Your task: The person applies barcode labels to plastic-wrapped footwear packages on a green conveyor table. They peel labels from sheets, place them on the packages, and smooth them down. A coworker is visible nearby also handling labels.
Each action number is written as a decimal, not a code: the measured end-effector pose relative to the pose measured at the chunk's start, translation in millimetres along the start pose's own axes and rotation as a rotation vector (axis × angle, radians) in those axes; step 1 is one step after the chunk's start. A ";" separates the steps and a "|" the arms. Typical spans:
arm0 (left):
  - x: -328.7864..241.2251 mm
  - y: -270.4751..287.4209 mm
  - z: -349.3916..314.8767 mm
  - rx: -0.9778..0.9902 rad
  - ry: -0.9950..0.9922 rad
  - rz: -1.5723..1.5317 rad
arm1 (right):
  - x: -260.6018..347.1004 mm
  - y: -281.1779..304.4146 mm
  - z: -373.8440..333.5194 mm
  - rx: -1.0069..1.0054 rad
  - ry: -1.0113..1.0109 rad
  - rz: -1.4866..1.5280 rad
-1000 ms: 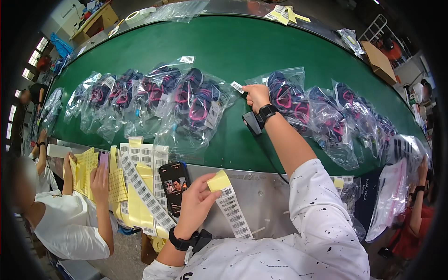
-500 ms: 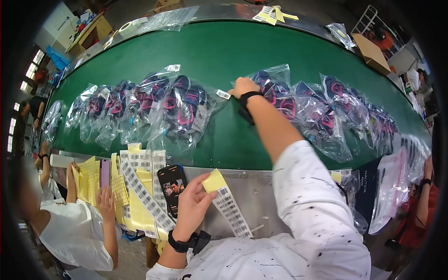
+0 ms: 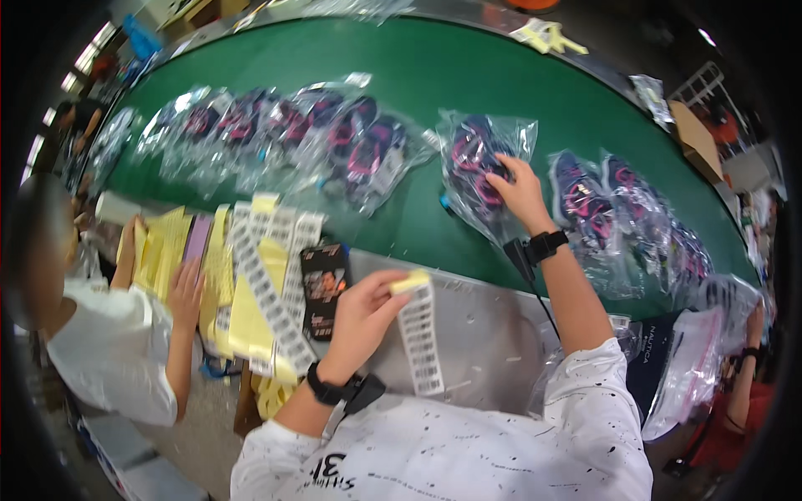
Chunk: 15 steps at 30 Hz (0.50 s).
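My left hand pinches the yellow top end of a strip of barcode labels, which hangs over the metal table edge. Over the green belt, my right hand grips a clear plastic bag holding a pair of dark blue and pink sandals, with thumb and fingers around the right side of the pair. The fingertips press the film, and part of the pair is hidden by them. A row of similar bagged sandals lies to the left. More bagged sandals lie to the right.
A phone and sheets of barcode labels with yellow backing lie left of my left hand. A co-worker's hand rests near yellow sheets. Plastic bags lie right, beside another person's arm. Beyond the belt stands a cardboard box.
My right hand has come back from the bag's far corner and now grips the sandals through the film. That bag now lies apart from the right-hand row. My left hand still holds the label strip.
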State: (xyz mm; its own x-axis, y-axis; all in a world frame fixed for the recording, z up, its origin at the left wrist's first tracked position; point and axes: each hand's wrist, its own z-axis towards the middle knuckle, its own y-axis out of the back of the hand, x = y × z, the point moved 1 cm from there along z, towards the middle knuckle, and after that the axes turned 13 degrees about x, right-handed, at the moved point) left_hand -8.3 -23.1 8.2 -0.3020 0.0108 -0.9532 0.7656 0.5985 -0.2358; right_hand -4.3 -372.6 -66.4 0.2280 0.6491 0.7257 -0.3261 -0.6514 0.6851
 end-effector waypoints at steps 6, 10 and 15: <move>-6.2 -0.6 -11.9 -0.001 0.011 0.133 | 132.9 -26.0 -41.9 0.121 0.406 0.097; -11.8 -2.9 -16.0 0.011 -0.027 0.100 | 170.8 -20.0 -119.3 0.391 0.327 0.339; -8.9 -9.3 -13.4 0.047 -0.036 0.099 | 164.9 -25.3 -160.2 0.238 0.229 0.323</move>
State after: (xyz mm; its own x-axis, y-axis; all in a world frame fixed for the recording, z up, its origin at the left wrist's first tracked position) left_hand -20.4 -18.0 21.4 -0.2036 0.0391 -0.9783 0.8166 0.5581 -0.1476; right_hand -105.4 -186.2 25.8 -0.0676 0.4508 0.8901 -0.1216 -0.8892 0.4411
